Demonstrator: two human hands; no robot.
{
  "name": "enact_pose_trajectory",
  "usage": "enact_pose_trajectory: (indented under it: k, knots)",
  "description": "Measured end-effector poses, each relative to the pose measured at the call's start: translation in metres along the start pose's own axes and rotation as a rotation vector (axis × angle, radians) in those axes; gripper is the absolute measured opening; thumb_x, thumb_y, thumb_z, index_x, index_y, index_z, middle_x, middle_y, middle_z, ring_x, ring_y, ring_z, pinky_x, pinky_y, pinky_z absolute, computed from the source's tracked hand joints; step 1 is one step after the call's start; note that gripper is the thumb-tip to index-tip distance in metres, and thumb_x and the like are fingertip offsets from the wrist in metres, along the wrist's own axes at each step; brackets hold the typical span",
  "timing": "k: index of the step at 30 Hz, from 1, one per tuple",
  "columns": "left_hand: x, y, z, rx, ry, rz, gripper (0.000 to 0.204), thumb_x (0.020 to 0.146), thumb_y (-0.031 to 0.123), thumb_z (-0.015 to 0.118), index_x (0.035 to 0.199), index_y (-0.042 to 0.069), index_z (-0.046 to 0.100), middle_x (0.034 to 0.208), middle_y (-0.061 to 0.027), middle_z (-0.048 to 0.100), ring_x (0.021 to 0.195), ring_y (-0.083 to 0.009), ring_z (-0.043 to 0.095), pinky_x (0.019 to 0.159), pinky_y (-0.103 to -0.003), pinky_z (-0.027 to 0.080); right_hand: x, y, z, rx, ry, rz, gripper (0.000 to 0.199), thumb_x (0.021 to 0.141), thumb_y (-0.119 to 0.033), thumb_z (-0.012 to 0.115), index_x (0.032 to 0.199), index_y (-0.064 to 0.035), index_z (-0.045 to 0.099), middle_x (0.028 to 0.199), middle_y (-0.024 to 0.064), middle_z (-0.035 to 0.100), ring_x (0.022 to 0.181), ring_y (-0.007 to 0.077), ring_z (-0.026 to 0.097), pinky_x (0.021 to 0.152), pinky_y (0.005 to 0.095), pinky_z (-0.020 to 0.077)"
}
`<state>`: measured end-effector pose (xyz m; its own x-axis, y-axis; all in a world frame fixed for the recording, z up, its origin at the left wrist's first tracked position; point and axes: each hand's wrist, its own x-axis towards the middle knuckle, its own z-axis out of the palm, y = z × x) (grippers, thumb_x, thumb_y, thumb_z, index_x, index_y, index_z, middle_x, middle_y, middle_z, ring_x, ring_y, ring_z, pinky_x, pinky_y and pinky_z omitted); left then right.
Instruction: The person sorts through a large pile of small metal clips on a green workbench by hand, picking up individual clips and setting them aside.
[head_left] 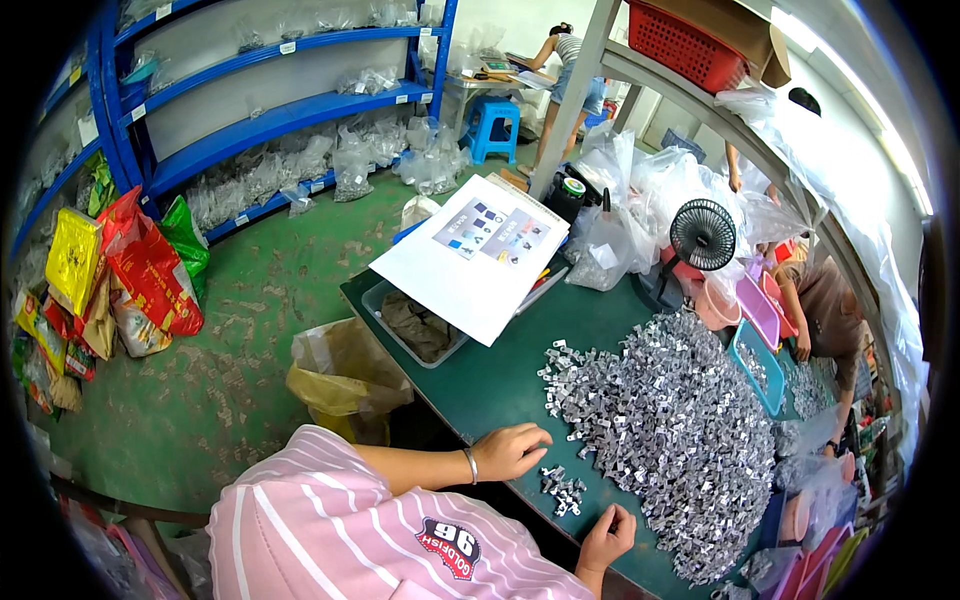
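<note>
A big heap of small silver metal parts [660,430] covers the green tabletop [480,380], within easy reach. A small separated cluster [563,490] lies between the hands. The left hand [510,450] rests loosely curled, holding nothing visible; the right hand [608,535] is fisted, contents hidden.

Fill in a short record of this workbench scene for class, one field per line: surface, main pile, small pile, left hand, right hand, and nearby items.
surface: green table
main pile: large heap of small silvery metal parts
small pile: few parts between the hands
left hand: left hand rests on the table, bracelet at wrist
right hand: right hand closed in a fist at the table edge
nearby items: black fan, white printed sheet, teal tray
</note>
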<state>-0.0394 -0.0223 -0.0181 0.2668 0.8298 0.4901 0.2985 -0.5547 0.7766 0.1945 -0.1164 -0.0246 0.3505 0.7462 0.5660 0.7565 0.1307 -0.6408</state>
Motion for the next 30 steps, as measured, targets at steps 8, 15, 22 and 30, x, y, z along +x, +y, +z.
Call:
enact_pose_trajectory:
  k: [8, 15, 22, 30]
  knots:
    - [-0.0017, 0.0007, -0.0017, 0.004, 0.023, 0.031, 0.012, 0.084, 0.011, 0.060, 0.094, 0.004, 0.061, 0.074, -0.0074, 0.054, 0.062, -0.0212, 0.055, 0.058, -0.033, 0.046, -0.0010, 0.0012, 0.0008, -0.019, 0.005, -0.016, 0.006, 0.084, -0.003, 0.059, 0.082, 0.0021, 0.061, 0.070, 0.0073, 0.051, 0.056, 0.0169, 0.047, 0.050, 0.0284, 0.0372]
    - [-0.0022, 0.0015, -0.0034, 0.004, 0.030, 0.038, 0.012, 0.083, 0.010, 0.060, 0.093, 0.003, 0.061, 0.074, -0.0077, 0.055, 0.063, -0.0221, 0.056, 0.058, -0.033, 0.046, -0.0002, -0.0030, 0.0016, -0.010, 0.003, 0.008, 0.004, 0.082, -0.001, 0.060, 0.081, 0.0022, 0.062, 0.068, 0.0087, 0.051, 0.056, 0.0202, 0.047, 0.050, 0.0316, 0.0371]
    - [-0.0012, 0.0000, 0.0000, 0.004, 0.034, 0.042, 0.011, 0.083, 0.010, 0.060, 0.092, 0.004, 0.061, 0.075, -0.0081, 0.056, 0.064, -0.0226, 0.057, 0.059, -0.033, 0.047, 0.0008, -0.0033, -0.0007, -0.040, -0.005, -0.006, 0.004, 0.082, -0.002, 0.060, 0.081, 0.0018, 0.062, 0.067, 0.0091, 0.051, 0.056, 0.0208, 0.047, 0.049, 0.0319, 0.0363]
    - [-0.0011, 0.0022, -0.0025, 0.016, 0.018, 0.017, 0.011, 0.083, 0.009, 0.060, 0.092, 0.004, 0.061, 0.075, -0.0087, 0.057, 0.064, -0.0235, 0.058, 0.059, -0.033, 0.047, 0.0015, -0.0045, 0.0007, -0.024, -0.005, -0.009, 0.006, 0.084, -0.002, 0.060, 0.081, 0.0030, 0.061, 0.069, 0.0083, 0.051, 0.058, 0.0174, 0.047, 0.052, 0.0294, 0.0376]
